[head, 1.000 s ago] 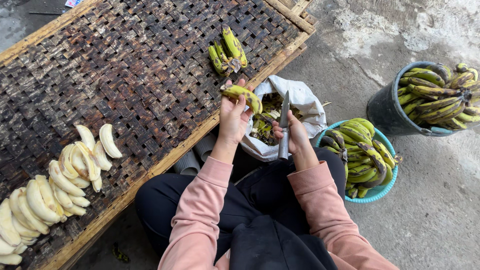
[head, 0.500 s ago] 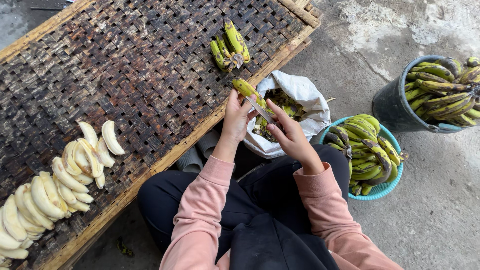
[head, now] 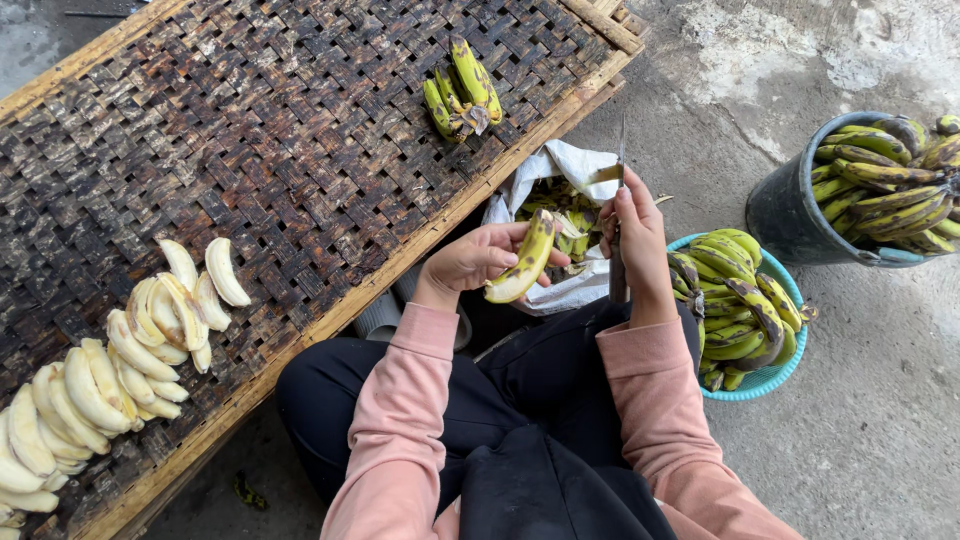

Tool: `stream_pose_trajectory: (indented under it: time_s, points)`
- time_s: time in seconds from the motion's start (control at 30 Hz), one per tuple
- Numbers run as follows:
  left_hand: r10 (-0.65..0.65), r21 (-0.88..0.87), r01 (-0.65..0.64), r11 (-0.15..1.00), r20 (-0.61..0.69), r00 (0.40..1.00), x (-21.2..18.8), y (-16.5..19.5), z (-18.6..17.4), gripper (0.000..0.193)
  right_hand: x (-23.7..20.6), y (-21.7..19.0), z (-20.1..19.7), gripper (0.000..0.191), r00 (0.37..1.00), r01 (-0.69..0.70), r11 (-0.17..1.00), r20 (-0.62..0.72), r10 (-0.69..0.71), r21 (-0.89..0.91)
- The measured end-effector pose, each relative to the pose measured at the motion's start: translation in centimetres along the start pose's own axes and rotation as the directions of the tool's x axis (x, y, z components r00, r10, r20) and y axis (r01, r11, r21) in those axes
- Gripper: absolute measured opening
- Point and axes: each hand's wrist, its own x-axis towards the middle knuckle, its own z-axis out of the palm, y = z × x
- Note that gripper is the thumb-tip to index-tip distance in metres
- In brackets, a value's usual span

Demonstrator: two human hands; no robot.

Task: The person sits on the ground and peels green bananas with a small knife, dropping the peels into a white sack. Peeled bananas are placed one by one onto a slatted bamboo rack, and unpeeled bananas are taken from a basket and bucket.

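The left hand [head: 470, 260] is clamped around a yellow-green banana [head: 524, 262] speckled with dark spots, held tilted above the lap. The right hand [head: 636, 232] is closed on the handle of a knife [head: 619, 215], blade pointing upward, just beside the banana. Behind both hands an open white bag [head: 570, 165] holds peel scraps. To the right, a turquoise basket [head: 770, 375] and a dark bucket [head: 790, 215] are heaped with green bananas. On the woven tabletop [head: 280, 130] lie a small unpeeled bunch [head: 462, 90] and rows of pale peeled bananas [head: 110, 365].
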Motion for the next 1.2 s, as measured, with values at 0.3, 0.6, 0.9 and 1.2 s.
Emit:
stream_pose_trajectory:
  time_s: [0.3,0.6,0.9,1.2]
  points:
    - [0.321,0.246,-0.216,0.945,-0.566,0.759,3.3,-4.7,-3.2,0.047,-2.4,-0.4,2.7,0.057,0.982,-0.074,0.997,0.17,0.078,-0.031]
    - [0.884,0.921,-0.131,0.368,-0.302,0.356,5.7,-6.4,-1.4,0.038,-5.8,-1.2,6.1,0.063,0.925,0.245,0.933,0.352,-0.143,-0.265]
    - [0.944,0.992,-0.005,0.128,-0.121,0.308,4.9,-5.6,0.9,0.04,-6.8,-2.8,7.1,0.053,0.809,0.542,0.786,0.438,-0.392,-0.299]
    - [0.925,0.868,-0.369,0.332,-0.221,0.31,5.0,-5.5,-2.4,0.047,-1.1,0.7,0.8,0.05,0.981,-0.175,0.943,0.131,0.143,0.284]
